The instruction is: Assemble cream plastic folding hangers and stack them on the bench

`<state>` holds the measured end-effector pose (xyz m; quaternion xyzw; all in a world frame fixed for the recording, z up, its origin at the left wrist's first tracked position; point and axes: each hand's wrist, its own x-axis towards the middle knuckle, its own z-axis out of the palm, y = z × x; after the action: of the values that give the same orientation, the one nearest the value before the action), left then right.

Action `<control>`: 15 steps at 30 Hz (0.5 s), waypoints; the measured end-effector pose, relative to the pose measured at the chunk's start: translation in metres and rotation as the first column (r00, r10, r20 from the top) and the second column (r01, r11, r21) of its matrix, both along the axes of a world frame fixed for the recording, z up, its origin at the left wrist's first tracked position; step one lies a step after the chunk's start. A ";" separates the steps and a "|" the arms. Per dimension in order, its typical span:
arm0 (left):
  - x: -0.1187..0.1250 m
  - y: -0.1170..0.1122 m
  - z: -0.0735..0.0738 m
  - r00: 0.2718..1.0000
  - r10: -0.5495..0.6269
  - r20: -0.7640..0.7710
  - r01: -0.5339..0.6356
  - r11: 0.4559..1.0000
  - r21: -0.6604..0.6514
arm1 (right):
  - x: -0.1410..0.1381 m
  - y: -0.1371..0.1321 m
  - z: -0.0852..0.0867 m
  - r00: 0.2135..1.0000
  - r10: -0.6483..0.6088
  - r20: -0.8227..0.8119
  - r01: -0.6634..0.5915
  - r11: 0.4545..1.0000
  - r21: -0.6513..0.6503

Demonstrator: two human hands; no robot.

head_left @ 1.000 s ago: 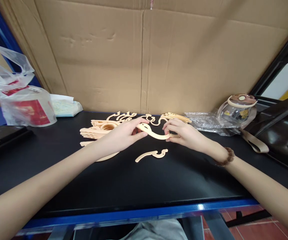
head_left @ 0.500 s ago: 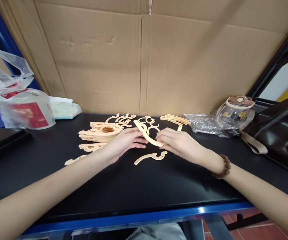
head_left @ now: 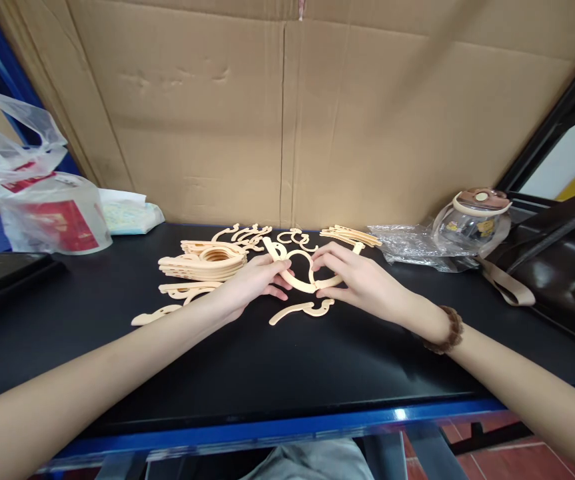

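Between both hands, just above the black table, is a cream plastic folding clothes hanger (head_left: 298, 283) with curved arms. My left hand (head_left: 260, 279) is closed on its left arm, thumb on top and the other fingers behind. My right hand (head_left: 360, 277) pinches its right arm close to the middle joint, where the two arms meet. Part of the right arm is hidden by my fingers. In front of the hanger lies a loose cream arm with a hooked end (head_left: 301, 311). Beside my left hand sits a stack of cream hanger pieces (head_left: 197, 265).
Small hooked pieces (head_left: 240, 233) and a pile of thin strips (head_left: 350, 235) lie along the cardboard wall (head_left: 192, 120). A phone (head_left: 7, 273), a bagged tub (head_left: 62, 217) and a tissue pack (head_left: 130, 217) stand left. A clear bottle (head_left: 472, 223), plastic wrap (head_left: 412, 247) and dark bag (head_left: 557, 267) are right.
The hanger has turned and spread, so its two arms now show meeting at the middle. My right fingers have shifted along it, and my left thumb presses closer on the left arm.
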<state>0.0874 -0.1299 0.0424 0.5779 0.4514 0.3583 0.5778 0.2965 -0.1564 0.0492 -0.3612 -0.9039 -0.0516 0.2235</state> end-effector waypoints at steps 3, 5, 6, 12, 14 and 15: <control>0.000 0.003 -0.003 1.000 0.001 -0.021 0.000 1.000 0.016 | 0.002 0.005 -0.004 0.991 -0.110 -0.079 0.098 0.984 -0.149; 0.000 0.004 -0.003 0.999 0.013 -0.050 -0.012 1.000 0.021 | 0.002 0.009 -0.008 0.979 -0.169 -0.114 0.141 0.964 -0.225; 0.000 0.004 -0.002 0.996 0.020 -0.084 -0.018 0.999 0.030 | 0.002 0.011 -0.010 0.975 -0.178 -0.133 0.143 0.960 -0.242; -0.001 0.004 0.009 0.924 0.007 -0.382 0.028 0.996 0.086 | 0.004 0.022 -0.018 0.966 -0.120 -0.227 0.052 0.957 -0.285; -0.002 0.004 0.011 0.907 0.010 -0.421 0.025 0.997 0.076 | 0.006 0.023 -0.018 0.968 -0.107 -0.225 0.031 0.947 -0.319; -0.002 0.004 0.011 0.899 0.016 -0.437 0.021 0.997 0.079 | 0.006 0.023 -0.018 0.971 -0.097 -0.218 0.018 0.942 -0.336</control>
<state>0.0855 -0.1255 0.0537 0.6675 0.5537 0.2368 0.4379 0.3027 -0.1332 0.0313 -0.4235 -0.8564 0.1372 0.2616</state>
